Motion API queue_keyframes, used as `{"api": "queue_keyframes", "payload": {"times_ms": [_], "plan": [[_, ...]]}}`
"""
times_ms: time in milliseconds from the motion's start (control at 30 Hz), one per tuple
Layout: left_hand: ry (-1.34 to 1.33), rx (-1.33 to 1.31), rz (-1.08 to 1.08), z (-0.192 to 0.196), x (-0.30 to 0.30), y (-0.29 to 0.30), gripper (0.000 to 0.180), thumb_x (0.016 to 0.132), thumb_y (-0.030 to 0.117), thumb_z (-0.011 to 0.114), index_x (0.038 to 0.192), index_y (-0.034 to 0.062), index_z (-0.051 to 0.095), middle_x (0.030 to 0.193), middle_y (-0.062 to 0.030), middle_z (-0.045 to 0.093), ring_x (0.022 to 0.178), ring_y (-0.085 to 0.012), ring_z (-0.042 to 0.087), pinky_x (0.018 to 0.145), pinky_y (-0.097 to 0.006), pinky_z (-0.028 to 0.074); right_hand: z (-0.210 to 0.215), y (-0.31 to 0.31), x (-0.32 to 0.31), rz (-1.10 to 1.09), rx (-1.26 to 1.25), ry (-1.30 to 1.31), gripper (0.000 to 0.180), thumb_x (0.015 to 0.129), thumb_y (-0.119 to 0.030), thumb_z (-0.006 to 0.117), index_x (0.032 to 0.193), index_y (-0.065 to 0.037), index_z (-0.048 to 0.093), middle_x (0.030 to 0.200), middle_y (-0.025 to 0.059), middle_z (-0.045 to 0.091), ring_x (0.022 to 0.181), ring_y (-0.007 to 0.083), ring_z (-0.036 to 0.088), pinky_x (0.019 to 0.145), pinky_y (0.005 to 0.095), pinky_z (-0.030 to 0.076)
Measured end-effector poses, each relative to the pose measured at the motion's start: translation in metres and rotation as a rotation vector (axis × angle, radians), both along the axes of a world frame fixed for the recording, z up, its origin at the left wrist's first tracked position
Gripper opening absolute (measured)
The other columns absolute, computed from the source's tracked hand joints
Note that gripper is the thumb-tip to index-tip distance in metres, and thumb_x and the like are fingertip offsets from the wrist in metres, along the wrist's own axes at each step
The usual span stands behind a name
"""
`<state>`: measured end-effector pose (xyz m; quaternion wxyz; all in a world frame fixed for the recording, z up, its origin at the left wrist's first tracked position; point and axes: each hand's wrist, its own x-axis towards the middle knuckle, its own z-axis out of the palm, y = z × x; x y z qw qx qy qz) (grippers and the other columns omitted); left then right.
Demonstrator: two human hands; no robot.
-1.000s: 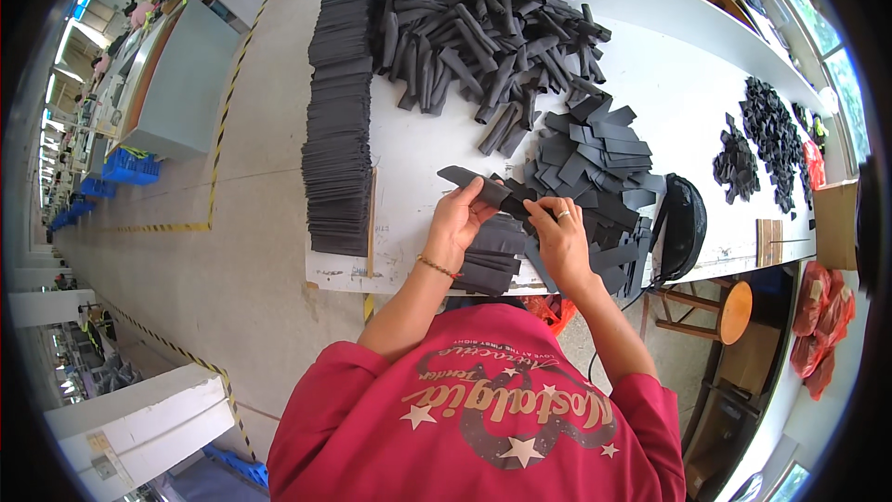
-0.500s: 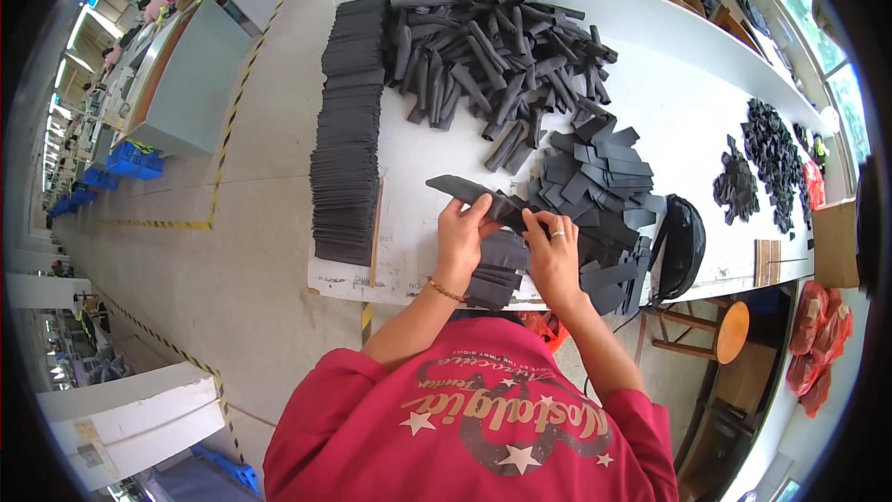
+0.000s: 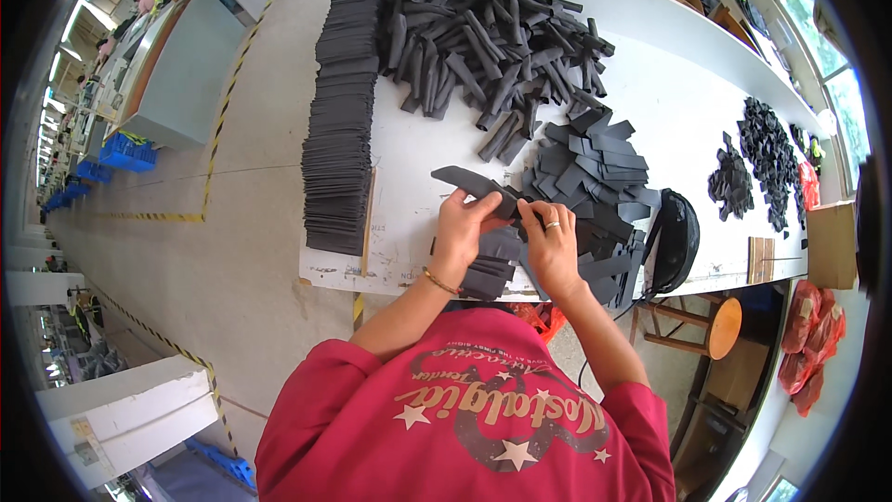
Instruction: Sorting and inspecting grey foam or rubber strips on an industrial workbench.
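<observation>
A dark grey, flat strip of cloth-like material [image 3: 467, 180] is held above the near edge of the white table [image 3: 423, 144]. My left hand [image 3: 462, 231] grips it around the middle, with its far-left end sticking out past the fingers. At the strip's right end, my right hand [image 3: 552, 244] pinches it between thumb and fingers; a ring shows on that hand. Beneath and between my wrists lies a small stack of similar dark pieces [image 3: 491, 271], partly covered by the hands. Flat loose dark pieces [image 3: 595, 163] are spread just beyond my right hand.
A long row of tightly stacked dark pieces [image 3: 339, 121] runs along the table's left side. Rolled dark pieces [image 3: 483, 46] are heaped at the back. To the right stand a black mesh-like bag [image 3: 676, 244], small dark scraps [image 3: 771, 153] and a wooden stool [image 3: 725, 327].
The whole view has shifted a little, with the table sitting slightly higher and further left. Both hands keep hold of the strip, whose angle has changed slightly.
</observation>
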<state>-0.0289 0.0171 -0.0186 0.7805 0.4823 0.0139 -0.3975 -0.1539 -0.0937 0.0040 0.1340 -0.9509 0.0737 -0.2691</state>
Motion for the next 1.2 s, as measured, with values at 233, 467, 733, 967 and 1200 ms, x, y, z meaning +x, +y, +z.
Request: {"api": "queue_keyframes", "payload": {"times_ms": [233, 467, 733, 967, 1200], "plan": [[0.177, -0.311, -0.045, 0.004, -0.003, -0.005, 0.028, 0.095, 0.018, 0.059, 0.115, -0.0017, 0.054, 0.095, -0.0150, 0.069, 0.098, -0.0249, 0.065, 0.090, -0.037, 0.052, -0.004, 0.038, 0.015, -0.035, 0.326, -0.019, 0.058, 0.076, -0.001, 0.069, 0.129, -0.002, 0.046, 0.116, 0.0178, 0.055, 0.104, 0.0373, 0.053, 0.090, 0.0454, 0.041], [0.063, -0.353, -0.031, -0.009, -0.019, -0.010, 0.027, 0.099, 0.024, 0.054, 0.108, -0.0015, 0.058, 0.102, -0.0174, 0.069, 0.097, -0.0243, 0.065, 0.089, -0.036, 0.050, -0.019, 0.028, 0.009, 0.097, 0.373, 0.009, 0.036, 0.075, -0.003, 0.071, 0.104, -0.002, 0.049, 0.105, 0.0196, 0.054, 0.099, 0.0386, 0.054, 0.084, 0.0444, 0.045], [0.129, -0.367, 0.032, -0.007, -0.006, -0.003, 0.030, 0.099, 0.026, 0.052, 0.110, -0.0009, 0.060, 0.114, -0.0178, 0.066, 0.109, -0.0234, 0.061, 0.093, -0.035, 0.047, -0.007, 0.020, 0.012, 0.188, 0.321, -0.015, 0.028, 0.077, 0.001, 0.070, 0.097, -0.001, 0.050, 0.097, 0.0177, 0.056, 0.083, 0.0370, 0.059, 0.068, 0.0428, 0.050], [0.179, -0.331, 0.050, 0.008, -0.010, -0.010, 0.036, 0.098, 0.028, 0.055, 0.120, -0.0010, 0.056, 0.111, -0.0168, 0.066, 0.102, -0.0243, 0.063, 0.092, -0.035, 0.049, -0.003, 0.007, 0.017, 0.239, 0.329, -0.030, 0.022, 0.079, 0.002, 0.068, 0.096, 0.000, 0.054, 0.097, 0.0184, 0.057, 0.081, 0.0372, 0.060, 0.068, 0.0419, 0.050], [0.099, -0.440, 0.217, 0.012, -0.011, -0.012, 0.035, 0.099, 0.033, 0.052, 0.110, -0.0001, 0.057, 0.097, -0.0136, 0.066, 0.095, -0.0289, 0.066, 0.087, -0.038, 0.052, 0.007, 0.003, 0.024, 0.266, 0.354, -0.058, 0.020, 0.078, 0.004, 0.068, 0.092, 0.000, 0.055, 0.094, 0.0169, 0.058, 0.082, 0.0362, 0.060, 0.068, 0.0408, 0.051]]}}
